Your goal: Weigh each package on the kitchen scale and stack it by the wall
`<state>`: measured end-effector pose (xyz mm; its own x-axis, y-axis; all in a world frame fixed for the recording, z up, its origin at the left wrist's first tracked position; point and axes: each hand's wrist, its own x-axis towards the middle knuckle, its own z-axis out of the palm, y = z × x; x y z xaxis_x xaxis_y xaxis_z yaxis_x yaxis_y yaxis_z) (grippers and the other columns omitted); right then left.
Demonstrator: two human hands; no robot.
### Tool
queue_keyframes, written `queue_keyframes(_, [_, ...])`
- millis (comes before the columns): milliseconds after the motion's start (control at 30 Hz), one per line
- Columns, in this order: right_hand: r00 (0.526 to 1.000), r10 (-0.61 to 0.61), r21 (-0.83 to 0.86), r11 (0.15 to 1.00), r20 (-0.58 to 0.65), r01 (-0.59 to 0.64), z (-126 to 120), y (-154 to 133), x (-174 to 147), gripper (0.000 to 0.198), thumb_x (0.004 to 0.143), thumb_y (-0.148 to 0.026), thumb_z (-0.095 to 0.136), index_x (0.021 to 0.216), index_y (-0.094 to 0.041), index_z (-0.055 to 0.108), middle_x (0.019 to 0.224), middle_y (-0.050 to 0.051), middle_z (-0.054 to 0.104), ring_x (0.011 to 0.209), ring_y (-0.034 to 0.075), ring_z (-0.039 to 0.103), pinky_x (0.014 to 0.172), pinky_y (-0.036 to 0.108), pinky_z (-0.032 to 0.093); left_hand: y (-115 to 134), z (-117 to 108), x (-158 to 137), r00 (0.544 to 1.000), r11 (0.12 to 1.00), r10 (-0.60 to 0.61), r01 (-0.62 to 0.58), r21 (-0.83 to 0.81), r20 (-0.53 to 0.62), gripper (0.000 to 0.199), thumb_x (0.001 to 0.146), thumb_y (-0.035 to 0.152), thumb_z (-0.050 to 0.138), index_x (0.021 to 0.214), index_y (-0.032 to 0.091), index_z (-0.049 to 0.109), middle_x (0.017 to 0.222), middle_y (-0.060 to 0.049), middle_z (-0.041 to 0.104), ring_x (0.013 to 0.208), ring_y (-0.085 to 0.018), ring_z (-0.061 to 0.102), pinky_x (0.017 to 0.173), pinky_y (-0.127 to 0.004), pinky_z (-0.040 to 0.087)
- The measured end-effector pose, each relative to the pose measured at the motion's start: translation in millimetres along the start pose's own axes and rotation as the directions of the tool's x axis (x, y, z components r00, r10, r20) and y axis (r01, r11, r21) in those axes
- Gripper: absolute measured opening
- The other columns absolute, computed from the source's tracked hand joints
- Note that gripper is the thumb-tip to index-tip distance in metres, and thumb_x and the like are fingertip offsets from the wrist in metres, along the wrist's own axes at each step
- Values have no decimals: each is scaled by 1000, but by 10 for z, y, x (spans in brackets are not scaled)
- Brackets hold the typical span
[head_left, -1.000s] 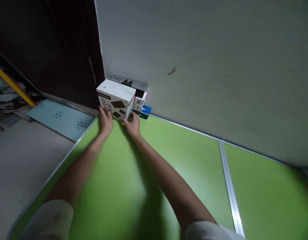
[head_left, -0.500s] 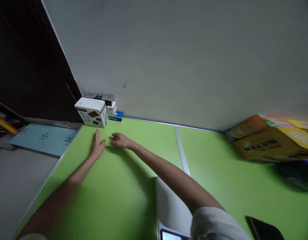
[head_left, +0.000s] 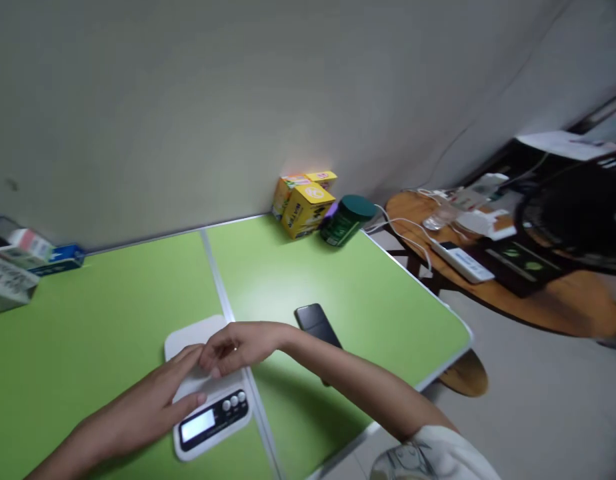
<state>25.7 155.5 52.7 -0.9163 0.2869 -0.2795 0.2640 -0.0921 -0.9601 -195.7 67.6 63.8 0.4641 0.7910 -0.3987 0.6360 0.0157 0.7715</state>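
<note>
A white digital kitchen scale [head_left: 223, 430] with a lit display and round buttons lies on the green table. Over its left side is my left hand [head_left: 161, 397], open, with fingers stretched out and the thumb near the display. My right hand [head_left: 245, 347] hovers above the weighing plate, its fingers loosely bent and a gap left between them and the thumb. Nothing shows in either hand. The fingertips of both hands meet or overlap over the plate; whether they touch it I cannot tell. A black phone [head_left: 318, 323] lies beyond my right wrist, partly covered by the forearm.
Yellow boxes [head_left: 308, 210] and a dark green jar [head_left: 347, 220] stand by the wall on the green table [head_left: 123, 300]. Several small boxes [head_left: 25, 250] sit at the far left. Rightward, a round wooden table [head_left: 563, 307] carries a power strip [head_left: 463, 261] and cables.
My view has swung right. Both hands have come from beside the boxes at the left corner to over the scale. The jar, the wooden table and the whole scale now show.
</note>
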Motion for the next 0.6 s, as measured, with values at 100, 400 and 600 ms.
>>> queue_keyframes(100, [971,-68,6,997,-229,72,-222,222,-511,27,81,-25,68,106,-15,69,100,4,72,93,15,66,91,29,50,375,122,462,993,998,-33,26,59,115,74,85,58,54,150,32,30,153,-9,40,139,-35,40,113,-56,34])
queue_keyframes(400, [98,-388,-398,858,-916,-325,-1878,473,-1519,57,79,-40,64,128,-16,52,132,18,52,127,32,47,107,53,37,1411,242,2512,960,953,216,-247,-176,-179,61,89,23,45,148,14,33,156,-16,34,139,-27,40,115,-45,32])
queue_keyframes(600, [31,-310,-251,706,-950,-662,-2646,233,-1392,95,70,-51,72,141,-5,30,145,30,28,136,45,27,107,59,29,1580,353,3176,933,907,138,-254,-336,-333,69,80,6,45,147,11,35,155,-17,35,133,-27,48,108,-42,42])
